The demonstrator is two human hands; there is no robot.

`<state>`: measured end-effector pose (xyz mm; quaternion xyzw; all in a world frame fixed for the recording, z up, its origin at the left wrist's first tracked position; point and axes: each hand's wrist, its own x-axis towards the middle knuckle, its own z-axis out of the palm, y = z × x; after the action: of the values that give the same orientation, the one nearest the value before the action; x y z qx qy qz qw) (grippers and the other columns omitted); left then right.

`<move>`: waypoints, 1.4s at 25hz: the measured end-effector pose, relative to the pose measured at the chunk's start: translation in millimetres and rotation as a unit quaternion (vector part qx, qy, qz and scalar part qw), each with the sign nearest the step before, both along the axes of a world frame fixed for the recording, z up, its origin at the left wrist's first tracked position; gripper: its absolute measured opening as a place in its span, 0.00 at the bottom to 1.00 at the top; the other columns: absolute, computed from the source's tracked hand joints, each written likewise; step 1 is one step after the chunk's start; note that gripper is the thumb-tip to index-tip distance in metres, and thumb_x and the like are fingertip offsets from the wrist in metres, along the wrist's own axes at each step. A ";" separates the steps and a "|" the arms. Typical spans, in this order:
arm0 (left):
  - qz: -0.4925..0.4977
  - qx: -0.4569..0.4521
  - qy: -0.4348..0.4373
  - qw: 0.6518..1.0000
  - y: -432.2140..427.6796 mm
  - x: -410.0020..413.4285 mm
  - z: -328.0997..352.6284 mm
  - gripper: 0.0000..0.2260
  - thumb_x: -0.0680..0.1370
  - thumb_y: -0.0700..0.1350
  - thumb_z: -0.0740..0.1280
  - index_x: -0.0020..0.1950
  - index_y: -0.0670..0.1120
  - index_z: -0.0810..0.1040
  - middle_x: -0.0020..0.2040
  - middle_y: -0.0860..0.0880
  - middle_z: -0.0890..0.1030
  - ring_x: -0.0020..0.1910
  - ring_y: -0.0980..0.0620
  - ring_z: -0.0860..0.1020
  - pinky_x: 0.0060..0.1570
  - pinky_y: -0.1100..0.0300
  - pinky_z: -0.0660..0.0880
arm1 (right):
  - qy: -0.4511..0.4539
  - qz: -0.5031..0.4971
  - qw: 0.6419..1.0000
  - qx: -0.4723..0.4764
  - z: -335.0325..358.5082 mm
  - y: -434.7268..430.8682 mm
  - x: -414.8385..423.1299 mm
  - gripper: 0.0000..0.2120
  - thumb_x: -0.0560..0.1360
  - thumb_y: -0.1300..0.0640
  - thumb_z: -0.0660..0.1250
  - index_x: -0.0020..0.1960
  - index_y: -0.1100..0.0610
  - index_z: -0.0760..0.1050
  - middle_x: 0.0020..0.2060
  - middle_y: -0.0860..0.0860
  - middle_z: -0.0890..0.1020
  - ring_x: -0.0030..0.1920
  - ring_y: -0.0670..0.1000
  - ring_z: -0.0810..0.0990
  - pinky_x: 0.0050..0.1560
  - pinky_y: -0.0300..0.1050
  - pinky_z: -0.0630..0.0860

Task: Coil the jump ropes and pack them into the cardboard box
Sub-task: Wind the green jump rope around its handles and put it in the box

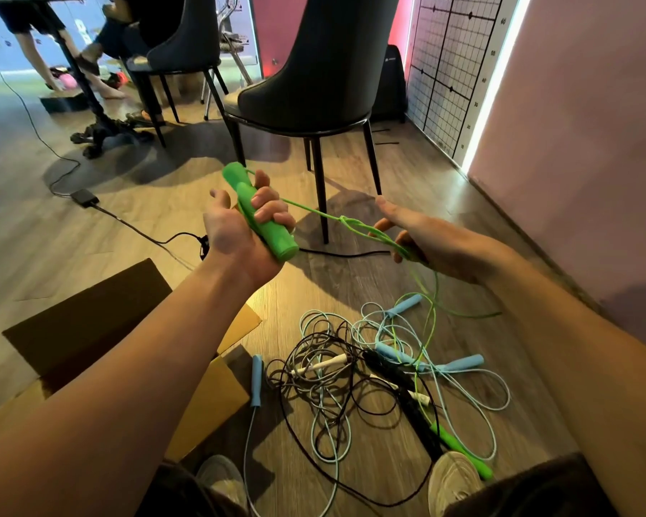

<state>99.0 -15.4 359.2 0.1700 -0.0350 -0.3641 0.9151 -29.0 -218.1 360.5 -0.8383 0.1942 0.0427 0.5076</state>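
Now the green jump rope (314, 212) is being coiled up in the air, above the floor (138, 203). Its green handles (282, 244) are gripped tight in the left hand (235, 233). The thin cord is stretched across to the right hand (437, 244), where a few loops are held by the curled fingers. The rest of the cord is left hanging down to the floor.

Below the hands, a messy pile of ropes (370, 378) is spread on the floor. Light blue, black and white-handled ropes are all mixed up there, and none of them looks coiled. One more green handle (463, 457) is seen by a shoe.

The cardboard box (90, 319) is open on the floor, just beside the pile. No rope can be seen in it, but much of it is hidden by the left arm.

So the job seems to be just started. One rope is partly coiled, and the others are still to be sorted, coiled and packed.
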 end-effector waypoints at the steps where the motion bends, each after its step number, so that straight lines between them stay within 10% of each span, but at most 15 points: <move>1: 0.026 -0.004 0.007 1.000 2.0 2.5 1.5 0.32 0.82 0.66 0.44 0.47 0.44 0.78 0.29 0.54 0.67 0.22 0.57 0.65 0.25 0.65 0.67 | 0.004 -0.007 1.000 0.001 -2.4 -2.1 0.5 0.28 0.80 0.31 0.49 0.55 0.50 0.78 0.38 0.54 0.72 0.38 0.49 0.69 0.44 0.44 0.65; 5: 0.156 0.007 0.016 0.988 11.2 15.8 2.9 0.28 0.84 0.61 0.46 0.58 0.41 0.75 0.31 0.49 0.71 0.25 0.54 0.69 0.32 0.63 0.72 | 0.012 -0.021 0.998 -0.060 -9.5 -13.0 -2.2 0.20 0.82 0.39 0.57 0.50 0.50 0.82 0.35 0.48 0.71 0.35 0.47 0.66 0.35 0.41 0.62; 10: 0.266 0.051 0.026 0.962 26.1 30.8 3.2 0.24 0.84 0.61 0.51 0.47 0.42 0.71 0.32 0.46 0.74 0.28 0.51 0.74 0.39 0.58 0.76 | -0.018 -0.007 0.999 -0.037 -4.6 -18.9 -8.9 0.19 0.77 0.41 0.68 0.43 0.56 0.84 0.30 0.47 0.69 0.34 0.48 0.64 0.35 0.41 0.60; 16: 0.336 0.236 -0.063 0.910 39.0 46.6 -5.9 0.20 0.83 0.61 0.54 0.50 0.44 0.71 0.36 0.49 0.74 0.33 0.54 0.77 0.43 0.59 0.77 | -0.058 -0.178 0.971 -0.149 -8.4 -30.7 -9.1 0.26 0.79 0.38 0.63 0.30 0.53 0.68 0.23 0.49 0.65 0.27 0.51 0.61 0.33 0.45 0.58; 18: 0.320 0.418 -0.209 0.824 39.9 50.2 -18.6 0.18 0.83 0.60 0.55 0.56 0.46 0.72 0.40 0.51 0.75 0.40 0.52 0.78 0.48 0.55 0.77 | -0.122 -0.197 0.971 -0.061 -10.2 -31.6 -5.6 0.27 0.79 0.38 0.62 0.28 0.51 0.63 0.22 0.47 0.63 0.25 0.50 0.59 0.32 0.46 0.57; 21: 0.167 0.657 -0.466 0.568 36.3 48.3 -40.2 0.20 0.83 0.59 0.56 0.57 0.44 0.75 0.44 0.47 0.77 0.44 0.45 0.77 0.52 0.46 0.77 | -0.217 -0.233 0.935 0.158 0.2 -33.2 -5.0 0.27 0.82 0.41 0.60 0.27 0.51 0.65 0.22 0.46 0.63 0.23 0.47 0.60 0.28 0.41 0.61; 24: -0.072 0.701 -0.539 0.461 28.1 27.5 -46.1 0.24 0.85 0.58 0.53 0.56 0.40 0.78 0.41 0.44 0.78 0.34 0.48 0.78 0.39 0.56 0.77 | -0.264 -0.291 0.889 0.235 3.9 -42.0 -5.6 0.23 0.83 0.40 0.58 0.33 0.50 0.68 0.22 0.44 0.61 0.24 0.46 0.58 0.26 0.38 0.63; 30: -0.306 0.522 -0.442 0.662 23.2 -6.9 -21.8 0.33 0.76 0.70 0.52 0.44 0.41 0.77 0.30 0.48 0.69 0.24 0.54 0.66 0.28 0.60 0.69 | -0.234 -0.478 0.810 0.246 -8.4 -55.3 -7.5 0.21 0.84 0.44 0.55 0.38 0.53 0.72 0.24 0.46 0.68 0.22 0.46 0.62 0.26 0.39 0.61; 35: -0.278 0.413 -0.379 0.780 15.7 -11.5 -3.7 0.24 0.74 0.68 0.56 0.35 0.48 0.69 0.26 0.51 0.64 0.19 0.58 0.61 0.19 0.67 0.63 | -0.064 -0.309 0.928 -0.199 -31.8 -55.6 -11.4 0.28 0.84 0.43 0.53 0.35 0.61 0.73 0.37 0.58 0.77 0.42 0.58 0.76 0.43 0.47 0.67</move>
<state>87.4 0.3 355.5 0.6390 -0.2714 -0.4884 0.5286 -40.4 -273.7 328.6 -0.8216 0.4149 -0.2098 0.3300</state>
